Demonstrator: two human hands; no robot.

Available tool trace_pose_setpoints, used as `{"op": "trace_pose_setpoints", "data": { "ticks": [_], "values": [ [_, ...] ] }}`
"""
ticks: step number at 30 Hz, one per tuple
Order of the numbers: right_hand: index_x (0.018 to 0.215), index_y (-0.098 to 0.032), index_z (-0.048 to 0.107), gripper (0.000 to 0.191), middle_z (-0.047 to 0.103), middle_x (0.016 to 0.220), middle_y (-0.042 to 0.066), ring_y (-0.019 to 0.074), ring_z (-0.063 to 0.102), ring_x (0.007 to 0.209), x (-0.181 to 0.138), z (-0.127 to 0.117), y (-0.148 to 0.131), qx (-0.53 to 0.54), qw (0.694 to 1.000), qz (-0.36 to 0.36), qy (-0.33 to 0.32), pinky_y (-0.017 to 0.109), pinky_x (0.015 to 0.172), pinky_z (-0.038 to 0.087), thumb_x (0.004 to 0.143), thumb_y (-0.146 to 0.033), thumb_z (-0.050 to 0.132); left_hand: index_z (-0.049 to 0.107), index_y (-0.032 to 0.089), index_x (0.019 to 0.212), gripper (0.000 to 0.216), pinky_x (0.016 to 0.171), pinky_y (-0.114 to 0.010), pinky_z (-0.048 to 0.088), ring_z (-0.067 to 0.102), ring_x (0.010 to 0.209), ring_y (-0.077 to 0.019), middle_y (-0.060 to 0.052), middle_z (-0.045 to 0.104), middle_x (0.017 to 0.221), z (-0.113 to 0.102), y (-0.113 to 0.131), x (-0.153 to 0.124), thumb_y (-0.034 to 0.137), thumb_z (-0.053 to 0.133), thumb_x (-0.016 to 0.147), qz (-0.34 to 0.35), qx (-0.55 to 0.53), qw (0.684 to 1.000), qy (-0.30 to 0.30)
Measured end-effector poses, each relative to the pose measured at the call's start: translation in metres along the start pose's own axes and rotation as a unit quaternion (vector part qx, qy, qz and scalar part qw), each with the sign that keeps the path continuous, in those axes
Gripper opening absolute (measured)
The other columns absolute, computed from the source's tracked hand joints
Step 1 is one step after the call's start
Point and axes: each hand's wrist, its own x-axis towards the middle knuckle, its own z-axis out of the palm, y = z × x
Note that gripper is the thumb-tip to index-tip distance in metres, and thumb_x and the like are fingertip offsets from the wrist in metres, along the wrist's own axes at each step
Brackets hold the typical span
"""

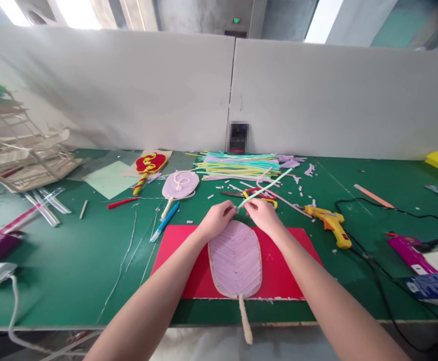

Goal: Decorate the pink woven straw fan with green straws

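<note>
My left hand [218,219] pinches the lower end of a pale green pipe cleaner [269,186]. The fingers of my right hand [263,212] close on the same strip a little further along, and its free length slants up to the right. Just below both hands lies a lilac fan [236,258] with a chevron pattern and a pale rim. Its cream handle [245,321] sticks out past the table's front edge. Under the fan is a red board [290,265]. Scissors [235,194] with red and yellow handles lie behind my hands, partly covered.
A bundle of pastel pipe cleaners [237,166] lies at the back. To the right is a yellow glue gun [330,224] with a black cord. A second lilac fan [180,184], a red fan [150,163] and a blue pen [165,222] lie left. A slatted model [42,160] stands far left.
</note>
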Motion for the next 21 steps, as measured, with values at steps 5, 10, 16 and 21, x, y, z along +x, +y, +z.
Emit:
{"op": "trace_pose_setpoints", "data": {
  "ticks": [5,10,16,21],
  "values": [
    [0.094,-0.015,0.059,0.029,0.06,0.067,0.001,0.0128,0.055,0.058,0.007,0.01,0.009,0.339,0.932,-0.03,-0.123,0.021,0.046,0.038,0.076,-0.037,0.051,0.053,0.016,0.07,0.022,0.057,-0.02,0.035,0.045,0.058,-0.0088,0.003,0.055,0.062,-0.004,0.001,-0.002,0.031,0.043,0.082,-0.017,-0.03,0.999,-0.006],
    [0.074,-0.016,0.058,0.033,0.056,0.059,-0.001,0.0108,0.05,0.051,0.003,0.01,0.007,0.384,0.919,-0.003,-0.087,0.022,0.045,0.038,0.068,-0.048,0.062,0.055,0.016,0.068,0.026,0.057,-0.021,0.036,0.046,0.057,-0.0091,0.002,0.057,0.061,-0.005,0.004,-0.005,0.037,0.045,0.081,-0.03,-0.043,0.998,-0.017],
    [0.065,-0.016,0.056,0.038,0.057,0.058,0.0,0.0119,0.051,0.051,0.0,0.013,-0.005,0.383,0.923,0.014,-0.041,0.024,0.046,0.04,0.066,-0.054,0.063,0.054,0.016,0.079,0.039,0.064,-0.024,0.044,0.057,0.065,-0.0122,-0.002,0.062,0.069,-0.004,0.001,-0.004,0.047,0.032,0.086,-0.057,-0.17,0.984,0.014],
    [0.066,-0.016,0.056,0.036,0.057,0.06,0.001,0.0128,0.052,0.055,0.0,0.013,-0.004,0.433,0.901,0.039,-0.01,0.023,0.045,0.04,0.064,-0.05,0.067,0.052,0.015,0.079,0.035,0.062,-0.024,0.045,0.058,0.065,-0.0123,-0.003,0.063,0.073,-0.003,0.003,-0.004,0.045,0.035,0.086,-0.058,-0.192,0.98,0.007]
  ]
}}
